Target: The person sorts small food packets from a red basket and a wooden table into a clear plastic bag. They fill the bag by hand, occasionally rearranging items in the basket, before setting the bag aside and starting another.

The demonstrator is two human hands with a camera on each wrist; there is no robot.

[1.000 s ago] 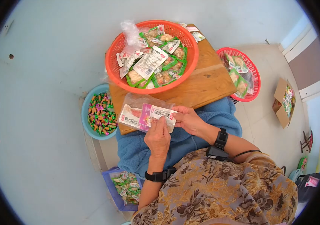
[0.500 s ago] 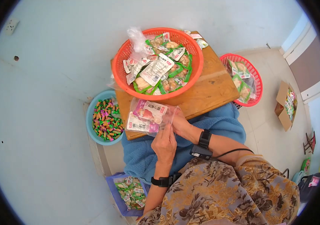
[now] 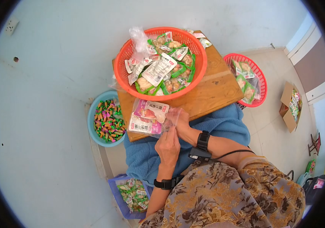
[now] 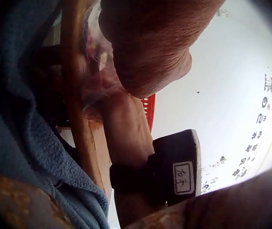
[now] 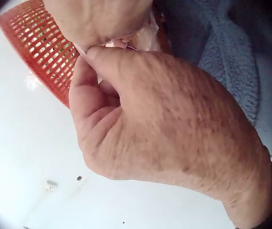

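My left hand [image 3: 167, 149] pinches the edge of a clear plastic bag [image 3: 157, 135] between thumb and fingertips over the wooden table's near edge; the right wrist view shows the thumb [image 5: 108, 62] pressing the film. Inside the bag lie two white-and-purple printed food packets [image 3: 154, 111], one overlapping the other. My right hand [image 3: 183, 125] reaches in at the bag's right end. Its fingers are hidden, and whether they hold anything I cannot tell. In the left wrist view the clear film lies around the right hand [image 4: 108, 93].
An orange basket [image 3: 202, 57] of green-edged packets stands on the wooden table [image 3: 219, 81]. Around it are a red basket [image 3: 263, 85], a blue basin [image 3: 91, 125] of wrapped sweets, a purple crate [image 3: 117, 201] and a cardboard box [image 3: 286, 94]. A blue cloth [image 3: 223, 127] covers the lap.
The right hand has gone from gripping the bag's right edge to reaching in at that end. The left hand has moved off the packets to pinch the bag's edge; the packets have shifted and turned.
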